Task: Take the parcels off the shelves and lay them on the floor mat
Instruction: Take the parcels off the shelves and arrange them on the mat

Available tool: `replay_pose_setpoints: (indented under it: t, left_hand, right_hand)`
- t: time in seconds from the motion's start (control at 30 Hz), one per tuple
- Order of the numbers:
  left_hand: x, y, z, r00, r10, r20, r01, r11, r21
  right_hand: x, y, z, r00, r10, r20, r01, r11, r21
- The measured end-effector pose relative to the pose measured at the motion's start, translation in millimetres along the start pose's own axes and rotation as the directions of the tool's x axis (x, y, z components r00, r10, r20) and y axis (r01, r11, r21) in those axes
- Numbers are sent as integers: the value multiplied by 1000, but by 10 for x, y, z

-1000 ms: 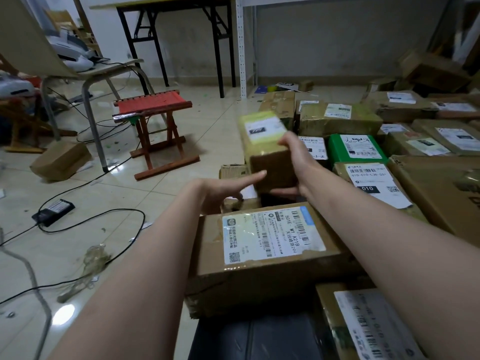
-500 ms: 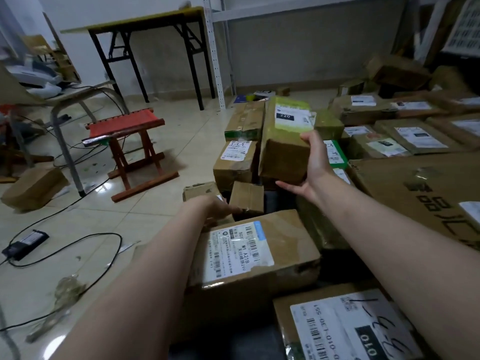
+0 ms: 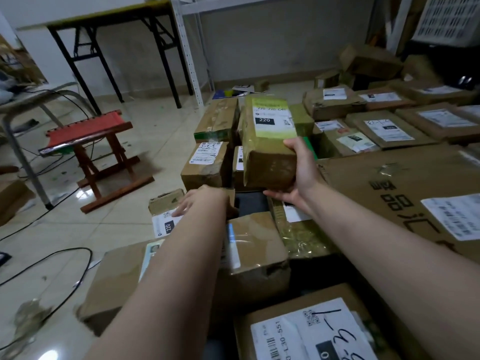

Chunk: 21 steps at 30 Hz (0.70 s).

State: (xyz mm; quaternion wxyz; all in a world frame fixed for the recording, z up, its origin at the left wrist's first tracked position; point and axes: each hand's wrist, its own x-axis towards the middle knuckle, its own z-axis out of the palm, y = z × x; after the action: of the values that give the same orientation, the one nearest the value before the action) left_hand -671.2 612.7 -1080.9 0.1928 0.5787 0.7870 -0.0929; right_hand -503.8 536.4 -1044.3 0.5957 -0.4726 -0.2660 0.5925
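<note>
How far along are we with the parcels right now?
Done: many parcels already lie on the floor. In hand: the right hand holds a green-labelled parcel above them; the left hand reaches to a small box. Left: setting this one down; how many remain shelved cannot be seen.

head cam | looks forward-down | close over hands (image 3: 298, 175) | parcels (image 3: 389, 128) beyond

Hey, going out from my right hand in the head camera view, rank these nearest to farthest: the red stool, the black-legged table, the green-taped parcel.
1. green-taped parcel: gripped by the right hand, mid-view.
2. red stool: on the tiles, off to the left.
3. black-legged table: far back left, near the wall.
</note>
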Motion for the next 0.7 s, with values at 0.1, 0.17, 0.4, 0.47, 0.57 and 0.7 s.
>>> replay_pose_setpoints:
  t: [0.1, 0.17, 0.4, 0.47, 0.57, 0.7]
  left_hand:
    - [8, 6, 17, 999, 43, 20, -45, 993, 113]
    - [-14, -23, 8, 1000, 18, 17, -20, 987, 161]
    - [-172, -152, 78, 999, -7, -38, 13, 986, 168]
    - [-223, -191, 84, 999, 18, -50, -11, 991, 134]
    - [-286, -217, 87, 994, 35, -102, -28, 998, 63]
    - [-283, -321, 36, 993, 68, -94, -71, 997, -31]
  right_hand:
    - [-1, -17, -16, 1000, 1, 23, -2, 1000, 10]
    - [-4, -47, -14, 999, -14, 43, 13, 1000, 13]
    - [-69, -95, 48, 997, -20, 72, 18, 999, 28]
    - [-90, -92, 60, 997, -13, 70, 10, 999, 37]
    - [-109, -90, 48, 998, -9, 68, 5, 998, 67]
    - [-114, -73, 46, 998, -2, 70, -7, 992, 127]
